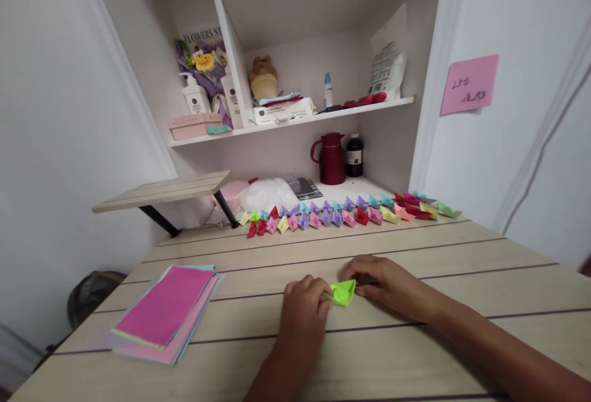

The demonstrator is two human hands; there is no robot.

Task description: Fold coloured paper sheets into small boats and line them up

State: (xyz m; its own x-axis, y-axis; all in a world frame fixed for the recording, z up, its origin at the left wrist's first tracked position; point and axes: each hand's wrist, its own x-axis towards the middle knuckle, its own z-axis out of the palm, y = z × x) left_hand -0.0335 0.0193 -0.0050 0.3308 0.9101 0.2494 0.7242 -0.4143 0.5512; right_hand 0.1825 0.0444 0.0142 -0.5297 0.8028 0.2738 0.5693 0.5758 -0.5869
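1. Left hand (pixel 303 309): we see thumb and fingers clamped on the near-side end of the green paper boat (pixel 343 293), a grip that probably steadies so light a fold.
2. Right hand (pixel 386 285): its fingers curl at the opposite tip; whether they pinch the paper, we cannot tell. We judge that this placement gives control of both ends.
3. The green paper boat sits between the two hands, which stand apart, low over the tabletop (pixel 240 340); we cannot tell whether it rests there.
4. Rows of paper boats (pixel 337 218): beyond both hands, we find small boats in several colours, likely set back so that the forearms do not brush them.
5. Stack of paper (pixel 166 303): left of the left hand, magenta uppermost; we suppose it lies there for easy reach.
6. Red jug (pixel 332 159): beyond the rows, presumably away from the paper.
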